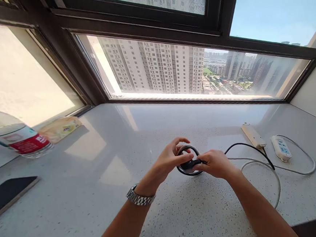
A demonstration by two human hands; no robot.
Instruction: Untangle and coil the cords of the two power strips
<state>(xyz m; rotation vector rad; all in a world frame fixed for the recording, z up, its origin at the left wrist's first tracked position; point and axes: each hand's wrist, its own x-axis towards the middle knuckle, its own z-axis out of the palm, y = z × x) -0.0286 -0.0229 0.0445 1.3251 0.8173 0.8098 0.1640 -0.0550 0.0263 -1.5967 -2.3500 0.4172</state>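
A black power cord is wound into a small coil just above or on the speckled countertop. My left hand, with a metal-band watch on its wrist, curls its fingers and thumb round the coil's left side. Inside the ring lies the cord's dark plug. From the right, my right hand pinches the cord close behind that plug. The black cord arches away behind my right hand to a cream power strip.
A white power strip with a looping grey cable lies at the right. On the left are a large water bottle, a tissue pack and a dark flat slab. Windows border the counter's back.
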